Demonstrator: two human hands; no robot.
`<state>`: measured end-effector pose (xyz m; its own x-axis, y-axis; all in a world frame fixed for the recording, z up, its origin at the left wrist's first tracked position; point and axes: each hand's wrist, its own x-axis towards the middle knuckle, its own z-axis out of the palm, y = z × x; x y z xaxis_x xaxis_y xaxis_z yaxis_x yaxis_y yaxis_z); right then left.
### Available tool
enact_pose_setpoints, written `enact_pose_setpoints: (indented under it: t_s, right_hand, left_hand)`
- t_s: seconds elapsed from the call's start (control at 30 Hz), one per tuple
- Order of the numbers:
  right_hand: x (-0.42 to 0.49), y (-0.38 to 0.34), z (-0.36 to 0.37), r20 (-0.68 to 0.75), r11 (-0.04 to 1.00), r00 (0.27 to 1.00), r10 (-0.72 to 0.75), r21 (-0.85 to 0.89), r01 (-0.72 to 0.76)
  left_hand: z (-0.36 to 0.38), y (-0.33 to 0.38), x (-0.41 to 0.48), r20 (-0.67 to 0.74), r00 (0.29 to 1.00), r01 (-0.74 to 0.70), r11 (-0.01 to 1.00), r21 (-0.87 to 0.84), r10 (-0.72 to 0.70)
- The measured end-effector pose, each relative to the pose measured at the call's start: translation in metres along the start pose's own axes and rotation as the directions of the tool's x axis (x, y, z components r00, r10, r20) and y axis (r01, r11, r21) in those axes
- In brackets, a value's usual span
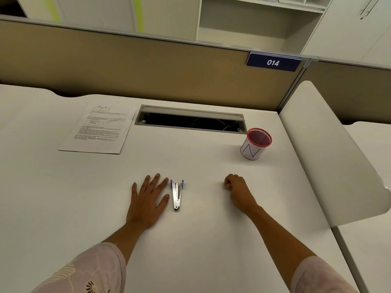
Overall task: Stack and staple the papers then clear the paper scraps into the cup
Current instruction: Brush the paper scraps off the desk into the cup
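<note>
White worktop [190, 240], nothing in either hand — left hand [148, 199] flat with fingers spread, just beside the stapler [177, 194]; right hand [238, 191] curled loosely, knuckles down, holding nothing that I can see. Stapler lies near the front-middle, its jaws gaping apart. Papers [99, 129] sit toward the back-left, seemingly already in one pile, though how many sheets I cannot tell. Red-rimmed mesh cup [256, 143] stands upright toward the back-right edge. No scraps visible. Likely step: fetch the pile. Slide it to the front edge, square the edges, pin with the left hand, staple one corner with the right — press straight down so sheets don't shear.
</note>
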<state>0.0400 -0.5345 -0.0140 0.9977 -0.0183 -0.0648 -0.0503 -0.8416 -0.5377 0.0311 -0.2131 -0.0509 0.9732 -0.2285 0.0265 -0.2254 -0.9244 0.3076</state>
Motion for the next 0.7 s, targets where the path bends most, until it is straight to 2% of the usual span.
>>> enact_pose_setpoints:
  t_s: [0.2, 0.33, 0.5, 0.7]
  right_hand:
    - [0.016, -0.009, -0.033, -0.067, 0.927, 0.975, 0.211, 0.331, -0.178]
    - [0.038, -0.01, -0.063, -0.133, 0.856, 0.942, 0.309, 0.469, -0.215]
    - [0.066, -0.005, -0.105, -0.316, 0.886, 0.884, 0.346, 0.421, -0.196]
    - [0.093, 0.002, -0.135, -0.404, 0.907, 0.827, 0.391, 0.324, -0.27]
  left_hand:
    - [0.0, 0.001, 0.0, -0.002, 1.0, 0.001, 1.0, -0.002, -0.001]
    - [-0.001, 0.001, 0.0, 0.004, 1.0, 0.007, 1.0, 0.004, -0.007]
    - [0.0, 0.001, 0.0, 0.01, 1.0, 0.009, 1.0, 0.008, -0.009]
    - [-0.001, 0.001, 0.0, 0.0, 1.0, 0.002, 1.0, -0.011, -0.002]
